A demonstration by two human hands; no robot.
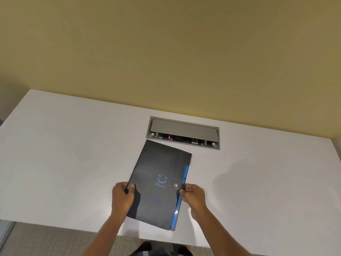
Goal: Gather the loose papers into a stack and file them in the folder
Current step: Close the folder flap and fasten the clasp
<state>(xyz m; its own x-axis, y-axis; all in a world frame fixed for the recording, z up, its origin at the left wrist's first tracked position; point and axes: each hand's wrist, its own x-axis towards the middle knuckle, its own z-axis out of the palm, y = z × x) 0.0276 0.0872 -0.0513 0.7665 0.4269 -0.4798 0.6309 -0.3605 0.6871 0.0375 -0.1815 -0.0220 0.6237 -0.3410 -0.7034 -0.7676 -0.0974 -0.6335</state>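
Observation:
A black folder (158, 174) with a blue smiley print and a round snap button lies closed near the middle front of the white table (64, 154), tilted slightly clockwise. Blue tabs stick out along its right edge. My left hand (122, 198) grips the folder's left edge with the thumb on top. My right hand (194, 197) pinches the right edge just below the snap button. No loose papers show on the table.
A grey cable box (184, 129) with a hinged lid is set into the table just behind the folder. A yellow wall (166, 52) stands right behind the table. The table's front edge runs close below my wrists.

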